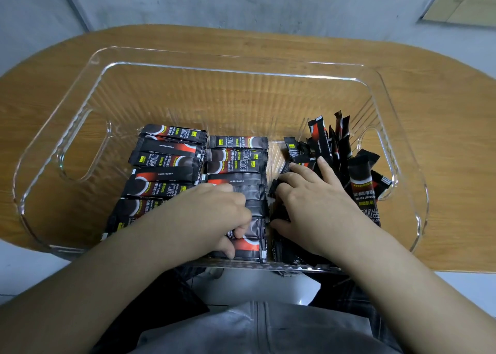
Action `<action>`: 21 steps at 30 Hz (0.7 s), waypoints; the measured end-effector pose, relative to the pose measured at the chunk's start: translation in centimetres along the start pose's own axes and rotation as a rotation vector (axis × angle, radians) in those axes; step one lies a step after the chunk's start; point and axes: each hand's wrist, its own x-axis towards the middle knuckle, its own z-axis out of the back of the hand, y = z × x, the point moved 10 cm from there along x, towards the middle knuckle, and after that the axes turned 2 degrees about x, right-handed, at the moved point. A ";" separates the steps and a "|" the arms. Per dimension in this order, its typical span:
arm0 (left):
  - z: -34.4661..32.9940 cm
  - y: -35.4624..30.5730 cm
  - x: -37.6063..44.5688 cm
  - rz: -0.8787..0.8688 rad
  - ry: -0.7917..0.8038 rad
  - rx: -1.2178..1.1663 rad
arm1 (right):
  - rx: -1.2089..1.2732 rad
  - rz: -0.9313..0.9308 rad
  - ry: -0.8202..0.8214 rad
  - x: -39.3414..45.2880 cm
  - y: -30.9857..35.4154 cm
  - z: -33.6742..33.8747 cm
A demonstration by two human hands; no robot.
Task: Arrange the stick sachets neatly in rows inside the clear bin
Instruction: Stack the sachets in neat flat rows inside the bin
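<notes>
Inside clear bin (112, 66): two flat rows of instant coffee stick sachets (166, 163) left and centre, loose pile (335, 144) right. Left hand (214, 214) pinching centre-row sachets; right hand (308, 192), fingers extended, pressing pile. Probably light, slick, crinkly; best pinched mid-length. Wooden table (442, 112), grey wall (241, 2).

One clear plastic bin (88, 90) sits on one oval wooden table (442, 106). Two bare hands (214, 214) show at lower centre. The black-and-red stick sachets (236, 165) form two flat rows plus one loose heap (335, 144); their exact number is unclear.
</notes>
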 end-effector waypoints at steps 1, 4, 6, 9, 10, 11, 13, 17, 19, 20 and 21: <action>0.0 0.1 -0.1 0.000 -0.005 -0.010 | 0.002 -0.001 -0.002 0.0 0.0 0.0; 0.9 1.1 -0.5 0.018 -0.076 -0.065 | 0.001 -0.001 -0.008 -0.1 -0.1 0.1; 1.2 1.5 -0.8 0.025 -0.103 -0.077 | -0.002 0.001 -0.004 -0.2 0.0 0.1; 0.7 1.5 -0.7 0.009 -0.098 -0.083 | -0.002 0.001 -0.003 -0.1 0.0 0.1; 0.7 1.3 -0.6 0.001 -0.098 -0.095 | -0.003 0.000 -0.003 -0.1 0.0 0.1; 0.5 1.3 -0.6 -0.008 -0.102 -0.109 | -0.005 0.000 -0.002 -0.1 0.0 0.1; 1.1 1.4 -0.8 -0.013 -0.179 -0.151 | -0.008 0.002 0.000 -0.1 0.0 0.0; 2.1 2.3 -1.0 0.060 -0.287 -0.137 | -0.012 0.003 0.000 -0.1 -0.1 -0.1; 1.2 2.3 -0.6 0.090 -0.215 -0.093 | -0.012 0.004 -0.007 -0.1 0.0 -0.1; 1.0 2.2 -0.4 0.094 -0.192 -0.078 | -0.013 0.005 -0.010 -0.1 0.0 0.0; 0.9 2.1 -0.3 0.094 -0.179 -0.074 | -0.014 0.005 -0.008 -0.1 0.0 0.0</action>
